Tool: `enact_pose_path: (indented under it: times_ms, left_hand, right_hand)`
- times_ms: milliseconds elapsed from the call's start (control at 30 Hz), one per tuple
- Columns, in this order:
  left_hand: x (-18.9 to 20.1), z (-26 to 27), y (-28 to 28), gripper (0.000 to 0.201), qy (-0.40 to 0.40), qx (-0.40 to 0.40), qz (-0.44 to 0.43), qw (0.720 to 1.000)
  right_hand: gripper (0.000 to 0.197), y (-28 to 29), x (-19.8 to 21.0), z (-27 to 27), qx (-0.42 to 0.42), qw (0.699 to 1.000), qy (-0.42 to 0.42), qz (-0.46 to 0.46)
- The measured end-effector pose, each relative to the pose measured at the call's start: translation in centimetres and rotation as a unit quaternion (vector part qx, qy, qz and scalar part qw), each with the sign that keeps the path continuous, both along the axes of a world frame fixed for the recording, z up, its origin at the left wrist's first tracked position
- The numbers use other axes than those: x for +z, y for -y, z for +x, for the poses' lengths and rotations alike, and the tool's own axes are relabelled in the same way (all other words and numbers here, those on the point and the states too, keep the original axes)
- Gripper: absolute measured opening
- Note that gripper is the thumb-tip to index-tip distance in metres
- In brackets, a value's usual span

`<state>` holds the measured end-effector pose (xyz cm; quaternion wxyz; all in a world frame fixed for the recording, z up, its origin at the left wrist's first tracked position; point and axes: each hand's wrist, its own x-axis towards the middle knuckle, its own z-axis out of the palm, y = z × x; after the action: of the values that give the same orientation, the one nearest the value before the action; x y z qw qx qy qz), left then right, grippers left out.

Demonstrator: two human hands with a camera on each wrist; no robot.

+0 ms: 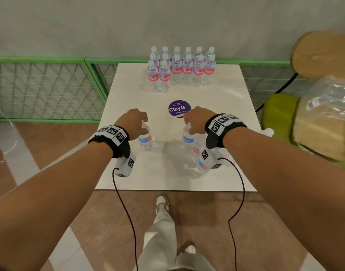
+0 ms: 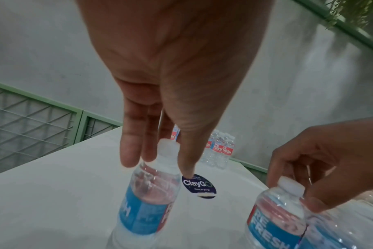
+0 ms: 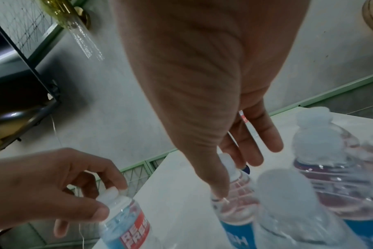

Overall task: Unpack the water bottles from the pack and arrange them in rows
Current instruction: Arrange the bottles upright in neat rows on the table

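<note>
Two rows of clear water bottles (image 1: 180, 69) with red and blue labels stand at the table's far edge, with two more in front on the left. My left hand (image 1: 143, 126) grips the cap of an upright bottle (image 1: 145, 140) near the middle of the table. In the left wrist view its fingers (image 2: 130, 151) and thumb close round that bottle's neck (image 2: 167, 151). My right hand (image 1: 188, 125) grips the cap of another upright bottle (image 1: 188, 138), seen in the right wrist view (image 3: 234, 202). A few more bottles (image 1: 202, 163) stand under my right wrist.
The white table (image 1: 148, 173) carries a round purple ClayGo sticker (image 1: 179, 108) between my hands and the rows. Crumpled clear plastic wrap (image 1: 328, 106) lies on a green seat to the right. A green mesh fence (image 1: 46, 89) runs behind the table.
</note>
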<state>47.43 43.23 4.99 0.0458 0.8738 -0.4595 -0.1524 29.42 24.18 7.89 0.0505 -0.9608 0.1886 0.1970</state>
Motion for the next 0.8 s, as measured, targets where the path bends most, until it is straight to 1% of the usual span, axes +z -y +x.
enact_pose_path:
  times_ms: [100,167,267,367,567,800]
  left_hand:
    - [-0.6,-0.4,-0.2,0.041,0.008,0.020,-0.012,1.000]
    - [-0.9,-0.4,-0.1,0.035,0.011,0.022,-0.019,1.000]
    - [-0.7,0.2,0.7,0.028,0.005,0.011,-0.013,1.000]
    - [0.4,1.1,2.8,0.028,-0.005,-0.015,-0.002,1.000]
    - [2.8,3.6,10.8,0.028,-0.007,-0.060,-0.047,0.997]
    - [2.9,8.9,22.8,0.023,-0.010,-0.098,-0.058,0.993]
  right_hand:
    - [0.025,0.0,-1.1,-1.0,0.005,0.999,0.044,-0.001]
    - [0.021,0.2,-1.8,-1.4,0.001,0.998,0.064,0.009]
    - [0.023,1.0,-2.2,-1.2,-0.001,0.996,0.079,0.038]
    - [0.027,3.0,-2.0,-0.4,-0.019,0.994,0.090,0.063]
    - [0.031,9.3,-1.2,3.4,-0.064,0.986,0.124,0.088]
    - [0.028,17.8,-0.7,11.0,-0.096,0.980,0.160,0.067]
